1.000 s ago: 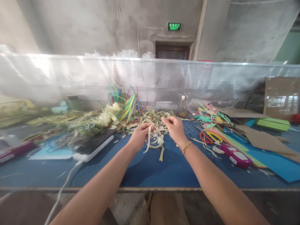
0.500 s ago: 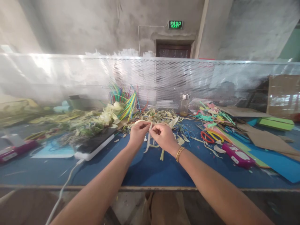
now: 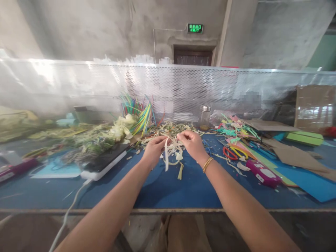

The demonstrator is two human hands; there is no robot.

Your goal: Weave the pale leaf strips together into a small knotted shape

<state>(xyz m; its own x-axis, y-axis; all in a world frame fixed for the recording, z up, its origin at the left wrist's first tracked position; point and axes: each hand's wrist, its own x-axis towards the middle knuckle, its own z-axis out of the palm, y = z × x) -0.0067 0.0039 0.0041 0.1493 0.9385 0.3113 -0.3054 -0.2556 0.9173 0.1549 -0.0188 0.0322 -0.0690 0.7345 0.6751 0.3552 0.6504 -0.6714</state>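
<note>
In the head view my left hand point(image 3: 154, 151) pinches a pale cream strip point(image 3: 166, 160), whose lower end hangs over the blue tabletop. My right hand point(image 3: 193, 144), with a gold bracelet point(image 3: 207, 164) at the wrist, is closed in a pinch a short way to the right. What its fingertips hold is too small to make out. Several cream and pale green scraps point(image 3: 179, 156) lie below and between the hands. Behind them spreads a heap of thin cut strips point(image 3: 174, 128).
To the left lie a black and white device point(image 3: 105, 162) with a white cable point(image 3: 72, 206), and tangled greenish strips point(image 3: 91, 140). Coloured stems point(image 3: 145, 117) and a glass bottle point(image 3: 205, 117) stand behind. At right are red-and-yellow-handled scissors point(image 3: 232, 153), a magenta device point(image 3: 263, 173) and coloured sheets point(image 3: 307, 182).
My right hand has moved up and to the right, away from my left hand. The gap between them has widened, and the strip in my left hand hangs more freely.
</note>
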